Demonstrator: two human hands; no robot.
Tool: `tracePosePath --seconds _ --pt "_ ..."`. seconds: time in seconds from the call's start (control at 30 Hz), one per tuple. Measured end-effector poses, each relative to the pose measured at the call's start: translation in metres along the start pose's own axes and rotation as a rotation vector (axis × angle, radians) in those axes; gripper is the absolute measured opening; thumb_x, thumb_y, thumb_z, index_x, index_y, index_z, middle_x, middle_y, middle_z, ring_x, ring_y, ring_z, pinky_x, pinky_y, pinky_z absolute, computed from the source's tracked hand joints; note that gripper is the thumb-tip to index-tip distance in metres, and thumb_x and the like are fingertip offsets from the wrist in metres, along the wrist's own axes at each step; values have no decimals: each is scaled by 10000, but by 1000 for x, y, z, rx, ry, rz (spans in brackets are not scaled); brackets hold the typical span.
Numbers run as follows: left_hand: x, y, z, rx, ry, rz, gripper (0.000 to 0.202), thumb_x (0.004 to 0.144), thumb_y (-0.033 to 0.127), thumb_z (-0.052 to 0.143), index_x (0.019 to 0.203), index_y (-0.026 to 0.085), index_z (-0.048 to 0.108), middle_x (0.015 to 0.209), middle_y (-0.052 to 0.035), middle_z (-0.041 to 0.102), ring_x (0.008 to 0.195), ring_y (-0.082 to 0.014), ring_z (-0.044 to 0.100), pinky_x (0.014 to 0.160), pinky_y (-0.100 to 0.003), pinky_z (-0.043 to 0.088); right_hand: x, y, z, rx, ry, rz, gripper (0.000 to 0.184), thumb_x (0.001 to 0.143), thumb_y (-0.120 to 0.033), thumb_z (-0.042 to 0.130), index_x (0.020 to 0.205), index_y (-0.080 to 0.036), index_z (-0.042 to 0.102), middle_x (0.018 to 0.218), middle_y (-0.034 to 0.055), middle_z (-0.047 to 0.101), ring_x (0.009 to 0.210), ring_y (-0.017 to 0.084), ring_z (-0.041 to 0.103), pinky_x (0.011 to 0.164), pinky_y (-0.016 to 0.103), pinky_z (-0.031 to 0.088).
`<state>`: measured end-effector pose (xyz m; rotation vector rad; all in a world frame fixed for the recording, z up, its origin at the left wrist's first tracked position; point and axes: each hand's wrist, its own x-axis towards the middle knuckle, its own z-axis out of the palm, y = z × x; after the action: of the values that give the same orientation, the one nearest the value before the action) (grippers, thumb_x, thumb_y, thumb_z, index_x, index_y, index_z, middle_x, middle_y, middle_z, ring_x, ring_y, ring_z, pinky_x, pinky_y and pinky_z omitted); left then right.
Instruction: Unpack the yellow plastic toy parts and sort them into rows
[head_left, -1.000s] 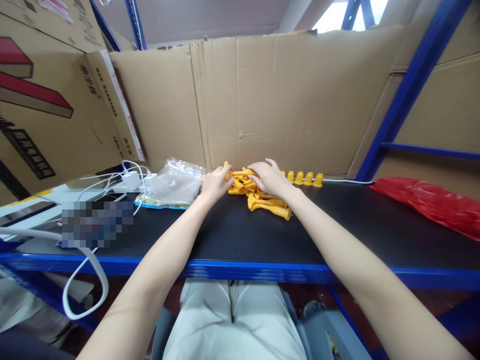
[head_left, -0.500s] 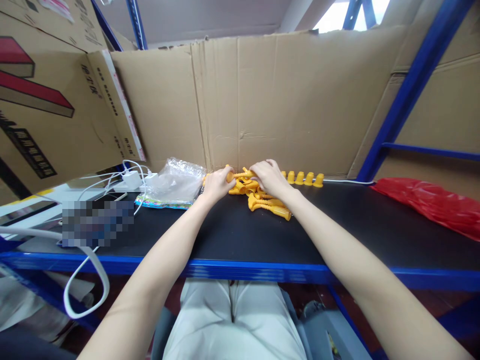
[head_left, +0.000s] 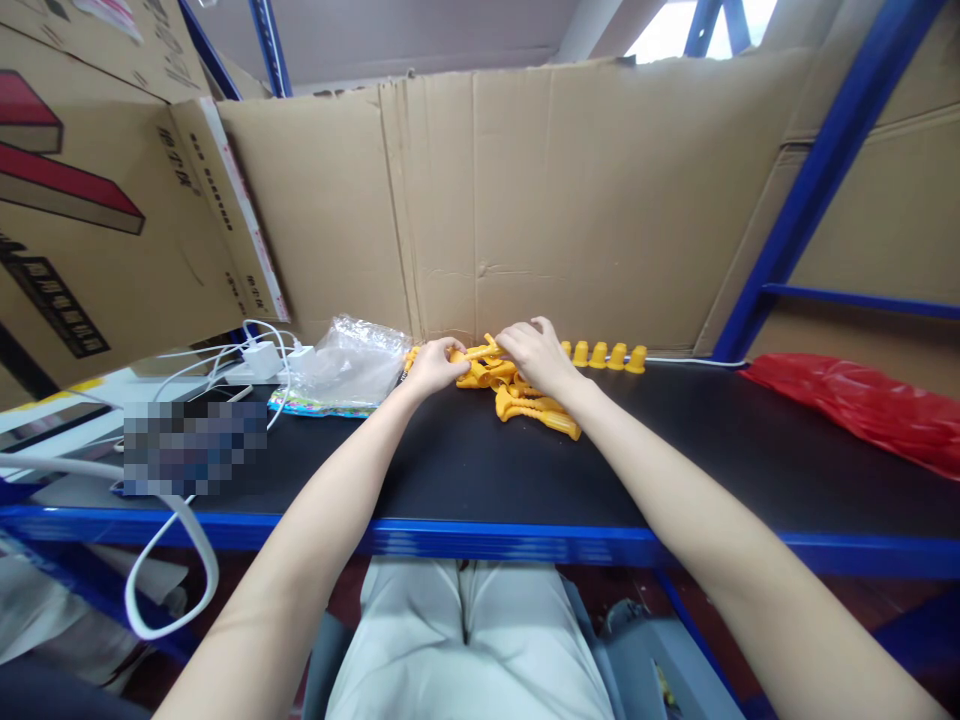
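A yellow plastic rod-like piece point(head_left: 480, 352) spans the gap between my two hands. My left hand point(head_left: 435, 367) is closed, thumb and fingers pinching its left end. My right hand point(head_left: 534, 355) is bent over the other end with fingertips close to it; most of its fingers hide behind the back of the hand, so the grip does not show. Beneath lies a heap of yellow plastic parts point(head_left: 495, 377). In front of the heap, a longer yellow piece with a ribbed handle point(head_left: 541, 412) rests on the black tabletop point(head_left: 487, 480).
A row of several yellow cup-shaped pieces point(head_left: 598, 355) stands right of my right hand. Clear plastic bags point(head_left: 360, 360) lie at left, near white chargers point(head_left: 261, 362) and cables. A red plastic bag point(head_left: 855, 405) is at far right. Cardboard point(head_left: 585, 200) walls the back.
The yellow piece has shifted between my hands, and its right end now shows beside my right fingertips. My left fingers have changed their hold slightly.
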<state>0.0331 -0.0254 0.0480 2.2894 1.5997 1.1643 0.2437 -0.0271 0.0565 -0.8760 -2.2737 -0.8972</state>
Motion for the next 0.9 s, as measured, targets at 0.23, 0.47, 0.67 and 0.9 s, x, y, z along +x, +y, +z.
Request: tracePosePath --seconds 0.23,0.47,0.67,0.9 --pt "-16 22 -7 333 164 124 284 792 296 539 1062 236 605 965 -50 682 853 -196 628 720 -267 423 -1 -1 3 79 -28 54 281 928 -214 401 1147 -131 555 1049 133 641 986 240 543 1007 438 244" --pt "-14 22 -5 346 147 145 281 787 269 540 1059 227 601 990 -58 681 886 -204 631 721 -267 420 1 -1 3 54 -72 68 221 901 -150 403 1028 -147 584 927 92 648 891 220 550 985 431 234" --pt "-13 24 -3 266 98 39 291 755 303 578 1035 234 617 799 -27 687 756 -192 631 656 -260 407 2 0 0 -2 -37 69 208 861 -92 410 994 -165 552 917 89 627 856 215 522 954 418 230" --pt "-15 24 -6 274 155 103 272 777 295 566 1039 235 612 889 -34 691 793 -183 628 686 -257 413 -1 3 1 95 -41 73 242 914 -221 414 1101 -143 545 1001 115 641 921 232 544 940 399 264"
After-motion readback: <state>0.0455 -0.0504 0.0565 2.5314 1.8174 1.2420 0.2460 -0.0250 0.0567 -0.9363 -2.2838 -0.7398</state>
